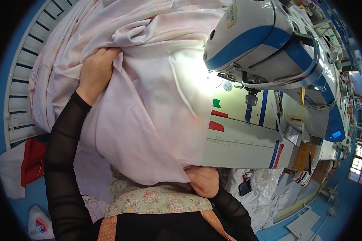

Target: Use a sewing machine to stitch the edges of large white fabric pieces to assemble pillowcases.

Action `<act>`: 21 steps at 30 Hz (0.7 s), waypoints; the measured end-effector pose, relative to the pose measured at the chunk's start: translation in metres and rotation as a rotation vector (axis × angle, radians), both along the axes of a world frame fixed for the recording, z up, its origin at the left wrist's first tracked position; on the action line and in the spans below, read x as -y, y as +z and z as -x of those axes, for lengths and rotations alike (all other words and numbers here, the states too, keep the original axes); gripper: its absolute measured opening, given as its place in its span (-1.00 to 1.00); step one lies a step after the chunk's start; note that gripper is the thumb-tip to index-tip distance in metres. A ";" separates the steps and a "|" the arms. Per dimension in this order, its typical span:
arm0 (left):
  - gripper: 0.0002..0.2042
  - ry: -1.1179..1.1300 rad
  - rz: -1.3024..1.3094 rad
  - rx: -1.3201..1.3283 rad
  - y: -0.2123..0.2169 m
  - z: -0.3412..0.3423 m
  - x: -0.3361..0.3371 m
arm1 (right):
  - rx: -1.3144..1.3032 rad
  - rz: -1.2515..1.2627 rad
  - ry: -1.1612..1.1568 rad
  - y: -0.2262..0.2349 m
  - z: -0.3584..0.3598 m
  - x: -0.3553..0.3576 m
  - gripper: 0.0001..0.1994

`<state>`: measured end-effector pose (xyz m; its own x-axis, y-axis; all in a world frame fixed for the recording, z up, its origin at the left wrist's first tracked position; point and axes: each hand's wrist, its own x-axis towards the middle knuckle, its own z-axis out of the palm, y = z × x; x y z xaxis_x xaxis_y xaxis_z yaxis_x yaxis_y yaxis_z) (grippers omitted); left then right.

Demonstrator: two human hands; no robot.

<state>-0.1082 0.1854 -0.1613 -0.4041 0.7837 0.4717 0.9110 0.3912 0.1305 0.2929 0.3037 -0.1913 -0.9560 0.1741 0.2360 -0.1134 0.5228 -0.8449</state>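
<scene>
Head view: pink cloth is bunched in the closed left hand and spread across the sewing machine bed. The right hand, seemingly pinching its near edge, is half hidden. Loose folds could snag under the needle.

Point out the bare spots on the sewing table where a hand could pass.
Free: the white table strip between the pink fabric and the table's right end, below the sewing machine. Crowded: under the machine head by the needle, and everything leftward, buried in fabric that the left hand grips and the right hand holds at the near edge.
</scene>
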 end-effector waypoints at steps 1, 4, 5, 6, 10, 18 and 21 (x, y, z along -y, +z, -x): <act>-0.79 0.016 0.013 -0.019 -0.003 0.006 -0.003 | -0.068 -0.031 0.007 0.005 0.003 -0.001 -0.75; -0.82 0.050 0.035 -0.010 -0.001 0.008 -0.017 | -0.140 -0.089 0.035 0.022 0.013 -0.008 -0.75; -0.83 0.031 0.017 -0.027 -0.002 0.015 -0.020 | -0.139 -0.088 0.037 0.027 0.016 -0.008 -0.75; -0.83 0.010 -0.002 -0.045 -0.003 0.021 -0.023 | -0.155 -0.097 0.043 0.031 0.018 -0.009 -0.75; -0.83 0.074 0.044 -0.096 -0.009 0.040 -0.041 | -0.169 -0.169 0.029 0.040 0.034 -0.018 -0.76; -0.80 0.114 0.053 -0.140 -0.017 0.078 -0.073 | -0.093 -0.236 0.006 0.048 0.063 -0.047 -0.79; -0.80 0.101 0.026 -0.154 -0.023 0.098 -0.082 | -0.064 -0.240 0.029 0.051 0.077 -0.062 -0.78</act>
<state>-0.2059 0.2677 -0.1847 -0.4057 0.7555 0.5144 0.8755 0.4829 -0.0188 0.2155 0.3661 -0.1401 -0.9414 0.0788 0.3280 -0.1806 0.7034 -0.6875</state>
